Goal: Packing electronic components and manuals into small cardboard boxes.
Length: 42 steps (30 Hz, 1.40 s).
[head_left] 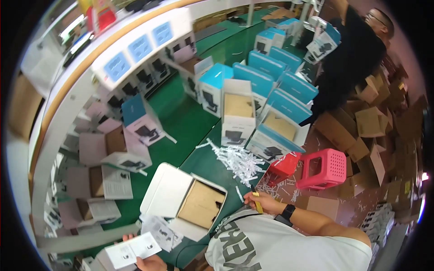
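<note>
At counter's near edge, open white box (183, 203) w/ brown insert | right hand (261, 202) fingers pinched on yellow cutter (257, 204) | left hand (151, 262) fingers closed on white leaflet (133, 250) | my call: lay leaflet flat on insert, keep blade clear | blue-top white boxes (260, 81) at far edge, paper strips (237, 160) mid-counter.

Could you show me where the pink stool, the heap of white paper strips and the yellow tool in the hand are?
pink stool (324, 168): head view, its perforated seat.
white paper strips (236, 160): head view, middle of the heap.
yellow tool (258, 204): head view, its handle below the right hand (264, 202).
</note>
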### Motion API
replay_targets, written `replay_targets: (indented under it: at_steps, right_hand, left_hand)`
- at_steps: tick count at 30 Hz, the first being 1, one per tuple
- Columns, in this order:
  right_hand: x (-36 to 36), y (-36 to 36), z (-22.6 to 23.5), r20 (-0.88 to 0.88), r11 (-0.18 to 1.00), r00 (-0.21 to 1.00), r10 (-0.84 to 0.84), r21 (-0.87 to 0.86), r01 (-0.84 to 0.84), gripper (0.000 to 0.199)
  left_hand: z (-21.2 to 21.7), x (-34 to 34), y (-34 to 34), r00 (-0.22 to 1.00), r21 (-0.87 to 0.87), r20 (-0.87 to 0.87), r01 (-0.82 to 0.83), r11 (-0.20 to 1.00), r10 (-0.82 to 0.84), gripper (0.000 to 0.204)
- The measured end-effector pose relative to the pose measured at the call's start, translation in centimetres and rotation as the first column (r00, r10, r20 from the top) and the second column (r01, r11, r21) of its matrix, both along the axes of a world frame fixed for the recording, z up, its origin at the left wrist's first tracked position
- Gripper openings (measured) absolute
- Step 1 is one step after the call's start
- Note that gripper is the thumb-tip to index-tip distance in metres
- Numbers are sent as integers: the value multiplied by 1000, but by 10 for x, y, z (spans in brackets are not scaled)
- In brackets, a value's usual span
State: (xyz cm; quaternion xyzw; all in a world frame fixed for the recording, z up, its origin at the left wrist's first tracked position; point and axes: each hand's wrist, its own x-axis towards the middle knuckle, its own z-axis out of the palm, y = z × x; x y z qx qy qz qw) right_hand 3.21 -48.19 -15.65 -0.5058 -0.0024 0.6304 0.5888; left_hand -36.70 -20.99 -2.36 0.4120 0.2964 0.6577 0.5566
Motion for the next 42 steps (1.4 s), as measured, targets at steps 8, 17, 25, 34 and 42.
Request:
replay_targets:
  at_steps: [8, 17, 25, 34, 42]
  right_hand:
    - [13, 49, 19, 291, 984, 941, 172, 4, -181, 22]
    - [15, 39, -1, 381, 984, 909, 169, -18, -176, 19]
    - [13, 56, 16, 414, 978, 893, 178, 23, -206, 20]
    - [6, 102, 120, 791, 864, 609, -64, 349, -364, 43]
    - [-30, 172, 107, 917, 896, 332, -220, 325, -304, 77]
  left_hand:
    - [69, 161, -50, 942, 165, -331, 3, 986, 52, 99]
    - [58, 138, -67, 658, 242, -742, 88, 966, 126, 125]
    - [46, 137, -74, 646, 289, -760, 242, 926, 68, 143]
    - [1, 135, -94, 699, 166, -712, 248, 954, -58, 110]
    - [10, 176, -50, 388, 323, -904, 353, 878, 177, 86]
